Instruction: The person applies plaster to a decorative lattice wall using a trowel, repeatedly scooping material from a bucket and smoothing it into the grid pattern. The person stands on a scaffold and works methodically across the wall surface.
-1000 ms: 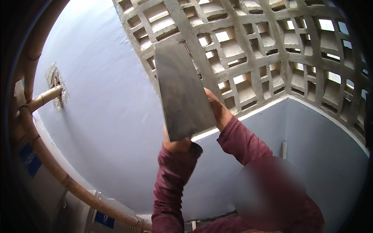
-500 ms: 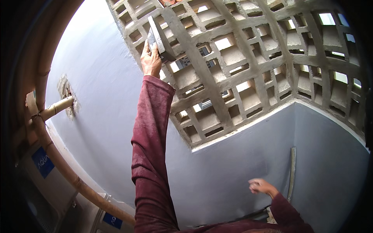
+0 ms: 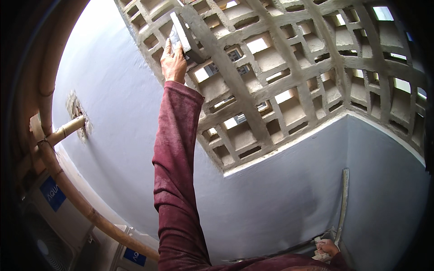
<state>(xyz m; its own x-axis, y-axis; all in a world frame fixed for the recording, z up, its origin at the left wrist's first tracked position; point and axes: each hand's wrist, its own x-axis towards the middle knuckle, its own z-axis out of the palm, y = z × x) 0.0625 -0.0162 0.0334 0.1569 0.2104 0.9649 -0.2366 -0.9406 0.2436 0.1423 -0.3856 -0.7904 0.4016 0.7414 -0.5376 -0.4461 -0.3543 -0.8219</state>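
Note:
High up, my left hand (image 3: 173, 65) grips a flat rectangular block-like tool (image 3: 186, 38) with a pale edge and a dark side. It is held up at the openwork concrete block wall (image 3: 239, 86), near where that meets the smooth bluish-white wall (image 3: 122, 86). At the lower right, my right hand (image 3: 329, 247) is down by the foot of the grey wall. Its fingers curl over a pale, rough-looking thing (image 3: 320, 257), too small and partly covered to name.
Bamboo poles (image 3: 74, 196) curve along the left side, one end meeting a rough patch (image 3: 77, 110) in the wall. Below them are outdoor air-conditioner units (image 3: 68, 226). A pale upright strip (image 3: 343, 198) runs down near the right corner. A white-edged ledge (image 3: 289, 147) borders the block wall.
My right hand has dropped from mid-air to the pale thing at the lower right. My left hand and its tool have shifted slightly up in the picture.

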